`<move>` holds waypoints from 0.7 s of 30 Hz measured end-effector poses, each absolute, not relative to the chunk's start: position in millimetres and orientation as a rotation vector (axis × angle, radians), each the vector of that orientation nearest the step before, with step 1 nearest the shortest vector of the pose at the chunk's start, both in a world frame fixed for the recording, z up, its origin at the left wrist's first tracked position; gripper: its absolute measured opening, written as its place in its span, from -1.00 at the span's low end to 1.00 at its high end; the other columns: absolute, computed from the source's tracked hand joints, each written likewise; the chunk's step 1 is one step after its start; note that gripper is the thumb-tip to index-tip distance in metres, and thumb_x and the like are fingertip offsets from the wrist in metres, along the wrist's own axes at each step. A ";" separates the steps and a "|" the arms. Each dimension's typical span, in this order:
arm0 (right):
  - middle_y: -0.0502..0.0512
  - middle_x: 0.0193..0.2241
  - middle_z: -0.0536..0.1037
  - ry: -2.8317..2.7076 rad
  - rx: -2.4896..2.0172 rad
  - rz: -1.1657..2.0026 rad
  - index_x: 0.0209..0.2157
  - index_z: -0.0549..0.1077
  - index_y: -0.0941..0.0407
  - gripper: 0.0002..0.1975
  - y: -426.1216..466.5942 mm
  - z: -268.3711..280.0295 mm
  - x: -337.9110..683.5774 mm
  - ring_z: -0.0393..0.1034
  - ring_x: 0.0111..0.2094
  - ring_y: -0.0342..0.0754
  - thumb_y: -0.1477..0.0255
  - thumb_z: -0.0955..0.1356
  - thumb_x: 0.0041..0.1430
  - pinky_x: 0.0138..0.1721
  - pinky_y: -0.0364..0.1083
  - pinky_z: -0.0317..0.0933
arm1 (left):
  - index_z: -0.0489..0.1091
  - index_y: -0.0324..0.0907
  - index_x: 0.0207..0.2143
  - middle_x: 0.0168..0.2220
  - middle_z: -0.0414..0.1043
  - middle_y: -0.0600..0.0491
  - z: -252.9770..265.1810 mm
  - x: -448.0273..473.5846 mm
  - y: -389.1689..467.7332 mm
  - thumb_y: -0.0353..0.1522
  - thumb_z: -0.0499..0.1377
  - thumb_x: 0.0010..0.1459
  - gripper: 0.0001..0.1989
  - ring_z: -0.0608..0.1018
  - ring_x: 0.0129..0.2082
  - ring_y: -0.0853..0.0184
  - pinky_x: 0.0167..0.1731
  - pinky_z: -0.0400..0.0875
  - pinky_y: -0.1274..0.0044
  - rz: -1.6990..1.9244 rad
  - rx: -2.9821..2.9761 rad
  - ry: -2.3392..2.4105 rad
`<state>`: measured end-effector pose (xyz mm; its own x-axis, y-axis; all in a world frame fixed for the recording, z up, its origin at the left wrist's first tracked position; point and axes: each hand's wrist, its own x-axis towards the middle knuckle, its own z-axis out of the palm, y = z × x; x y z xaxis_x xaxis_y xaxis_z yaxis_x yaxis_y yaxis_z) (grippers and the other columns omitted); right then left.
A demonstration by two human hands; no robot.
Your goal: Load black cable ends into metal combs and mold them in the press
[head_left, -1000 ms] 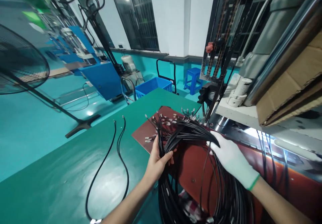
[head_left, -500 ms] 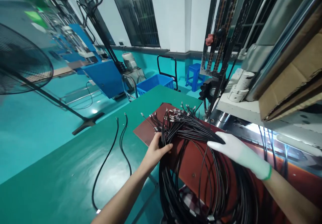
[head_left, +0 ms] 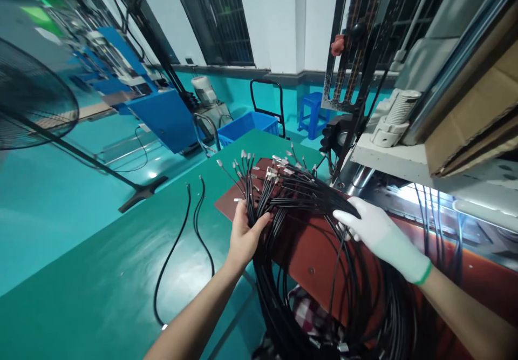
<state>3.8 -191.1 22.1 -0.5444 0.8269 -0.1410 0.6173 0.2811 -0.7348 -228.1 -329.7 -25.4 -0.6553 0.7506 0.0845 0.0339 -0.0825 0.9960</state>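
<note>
A thick bundle of black cables (head_left: pixel 269 279) with small pale connectors on its ends drapes over a reddish-brown board (head_left: pixel 299 252). My bare left hand (head_left: pixel 246 233) is wrapped round the bundle's left part, its connector ends fanning up above the fingers. On the right, my right hand (head_left: pixel 368 225), in a white glove with a green cuff, grips the other part of the bundle, whose ends point left toward the board's far edge. The cables hang in loops below both hands, past the board's near edge. The right fingers are partly hidden behind the cables.
Separate black cables (head_left: pixel 174 252) lie on the green table (head_left: pixel 101 279) to the left. A machine (head_left: pixel 396 160) with cardboard (head_left: pixel 477 101) against it stands at right. Beyond the table are a blue crate (head_left: pixel 246 128), a blue stool (head_left: pixel 312 113) and a floor fan (head_left: pixel 36 101).
My left hand has lifted its part of the bundle slightly, and those connector ends now stand higher and more spread. The right hand keeps its grip, and the view has shifted a little.
</note>
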 end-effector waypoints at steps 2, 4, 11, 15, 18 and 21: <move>0.04 -0.55 0.55 -2.206 -1.355 1.123 -0.27 0.40 0.09 -0.74 -187.6 18.6 10.2 0.43 -0.57 -0.06 0.18 0.29 0.19 -0.54 -0.12 0.25 | 0.25 -0.15 -0.19 -0.27 0.39 0.10 -29.2 -231.8 -334.0 -0.28 0.28 0.06 -0.68 0.49 -0.28 0.37 -0.25 0.41 0.55 1.817 0.801 1.755; 0.11 -0.51 0.57 -2.110 -1.370 1.216 -0.32 0.37 0.08 -0.76 -185.9 17.0 15.8 0.47 -0.53 -0.03 0.18 0.27 0.20 -0.54 -0.10 0.30 | 0.25 -0.15 -0.21 -0.28 0.37 0.11 -33.7 -235.2 -338.0 -0.29 0.27 0.06 -0.71 0.47 -0.27 0.39 -0.23 0.39 0.58 1.861 0.751 1.837; 0.04 -0.50 0.55 -2.019 -1.316 1.249 -0.17 0.32 0.13 -0.69 -189.6 8.8 12.4 0.44 -0.55 -0.10 0.17 0.25 0.24 -0.50 -0.13 0.33 | 0.24 -0.13 -0.16 -0.20 0.37 0.09 -35.7 -227.6 -334.1 -0.25 0.24 0.11 -0.70 0.46 -0.19 0.37 -0.14 0.36 0.57 2.032 0.766 1.824; -0.01 -0.50 0.50 -2.123 -1.274 1.220 -0.11 0.32 0.14 -0.69 -190.6 5.5 5.0 0.39 -0.57 -0.15 0.22 0.21 0.27 -0.46 -0.14 0.29 | 0.25 -0.15 -0.19 -0.25 0.36 0.10 -29.0 -221.3 -321.3 -0.26 0.23 0.12 -0.73 0.44 -0.22 0.38 -0.14 0.35 0.55 1.955 0.853 1.810; 0.01 -0.42 0.52 -2.194 -1.222 1.118 -0.03 0.30 0.10 -0.66 -197.8 9.9 -0.1 0.43 -0.47 -0.13 0.19 0.16 0.32 -0.37 -0.13 0.31 | 0.24 -0.14 -0.15 -0.21 0.35 0.08 -26.0 -223.6 -315.2 -0.25 0.21 0.14 -0.72 0.44 -0.17 0.35 -0.08 0.33 0.53 1.975 0.947 1.837; 0.18 -0.17 0.51 -2.456 -1.280 0.607 0.04 0.30 0.13 -0.64 -206.0 9.3 -11.8 0.43 -0.15 0.00 0.24 0.14 0.35 -0.11 -0.02 0.30 | 0.23 -0.15 -0.15 -0.19 0.34 0.00 -33.2 -232.9 -304.6 -0.21 0.17 0.14 -0.70 0.43 -0.11 0.22 0.00 0.31 0.37 1.746 1.180 2.091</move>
